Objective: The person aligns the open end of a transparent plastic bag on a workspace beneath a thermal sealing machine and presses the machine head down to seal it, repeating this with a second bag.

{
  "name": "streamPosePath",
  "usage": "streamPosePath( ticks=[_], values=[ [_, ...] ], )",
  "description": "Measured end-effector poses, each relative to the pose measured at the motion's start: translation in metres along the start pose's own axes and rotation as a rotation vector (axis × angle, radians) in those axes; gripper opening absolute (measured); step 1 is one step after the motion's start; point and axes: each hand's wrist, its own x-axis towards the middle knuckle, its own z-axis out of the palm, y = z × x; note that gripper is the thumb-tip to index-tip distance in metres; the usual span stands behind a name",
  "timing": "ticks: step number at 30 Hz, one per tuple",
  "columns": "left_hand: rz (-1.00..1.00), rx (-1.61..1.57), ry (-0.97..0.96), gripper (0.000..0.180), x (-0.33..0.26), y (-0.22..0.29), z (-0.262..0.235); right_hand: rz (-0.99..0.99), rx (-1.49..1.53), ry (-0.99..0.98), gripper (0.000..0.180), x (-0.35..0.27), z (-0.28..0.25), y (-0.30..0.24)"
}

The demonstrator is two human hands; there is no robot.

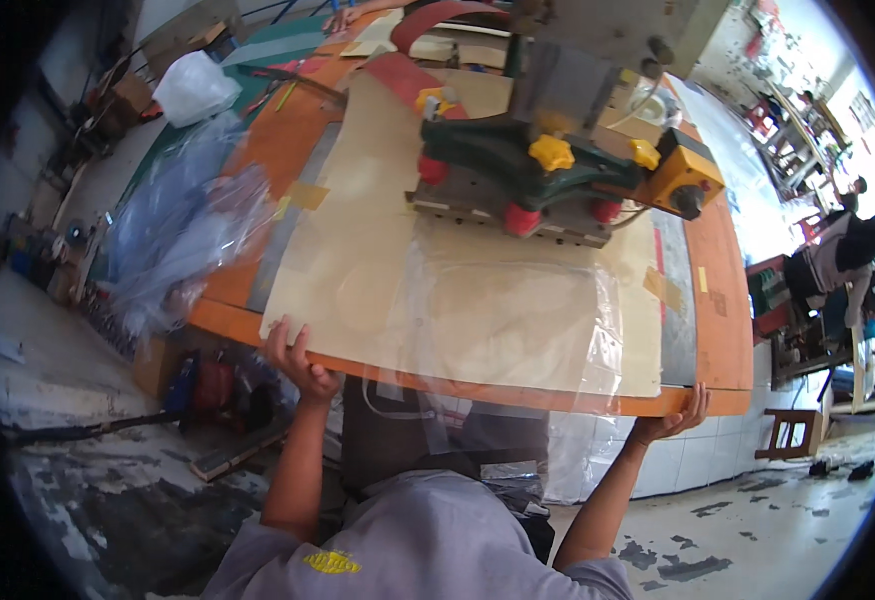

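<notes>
Nearest to us is our grey shirt (428,540), with a yellow patch (333,562) on it. Ahead of it, both our hands are at the front edge of the orange board (726,340). Our left hand (303,362) is half open at the left front, its fingers spread up over the edge by a corner of the beige sheet (343,270). Our right hand (673,420) is at the right front corner, palm below, fingers slightly bent up against the edge. We cannot tell how firmly either hand grips the board.

The sheet lies on the board, over a grey plate (679,340) that shows along both sides. Clear film (518,310) covers the sheet's front middle and hangs over the front edge. Tan tape (308,195) sits across the sheet's left side.

Farther back, the press (478,145) stands over the sheet, with yellow knobs (552,152), red caps (522,219) and a yellow box (684,172) at its right. Crumpled plastic (173,225) lies to the left, with a white bag (198,88) beyond it. Behind the press we see a curved red strip (408,80); at the far end, another person's hand (338,20). A person (838,255) is well off to the right.
</notes>
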Motion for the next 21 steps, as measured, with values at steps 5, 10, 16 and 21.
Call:
streamPosePath(
  ticks=[5, 10, 16, 21],
  values=[
    [-0.006, -0.01, -0.005, 0.056, 0.0026, 0.004, 0.0009, -0.021, -0.03, 0.019, 0.07, -0.0005, 0.0006, 0.0055],
    [0.0, -0.018, -0.009, 0.055, 0.0004, 0.0008, -0.0008, -0.012, -0.046, 0.019, 0.07, -0.0019, 0.0022, 0.0024],
    [0.006, -0.029, 0.004, 0.054, 0.0003, 0.0006, 0.0006, -0.031, -0.072, 0.022, 0.071, -0.0003, 0.0016, 0.0012],
    [0.0, -0.018, -0.004, 0.055, -0.0015, -0.001, 0.0011, -0.024, -0.069, 0.02, 0.072, -0.0008, 0.0018, 0.0017]
  ],
)
